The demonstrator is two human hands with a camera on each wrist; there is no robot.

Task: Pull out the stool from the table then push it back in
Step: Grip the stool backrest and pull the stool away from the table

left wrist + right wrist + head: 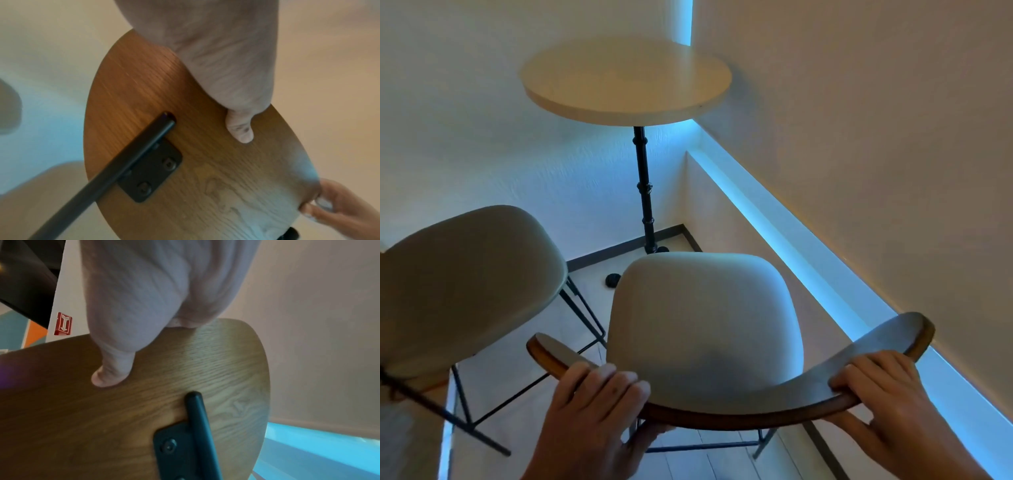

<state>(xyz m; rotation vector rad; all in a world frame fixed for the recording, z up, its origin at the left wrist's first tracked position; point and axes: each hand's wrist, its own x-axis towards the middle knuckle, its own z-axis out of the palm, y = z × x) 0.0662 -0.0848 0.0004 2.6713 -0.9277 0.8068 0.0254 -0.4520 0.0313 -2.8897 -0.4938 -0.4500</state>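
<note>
A tall stool (705,318) with a pale cushioned seat and a curved wooden backrest (876,370) stands in front of me, away from the round wooden table (626,80). My left hand (599,394) grips the left part of the backrest, fingers over its top and thumb behind. My right hand (873,380) grips the right part the same way. In the left wrist view my thumb (240,129) presses the wood back (144,81) beside a black leg bracket (152,173). The right wrist view shows my thumb (111,373) on the wood back (216,369).
A second stool (469,281) of the same kind stands at the left, close beside mine. The table rests on a thin black post (643,185) in the corner. A low ledge (774,219) lit blue runs along the right wall.
</note>
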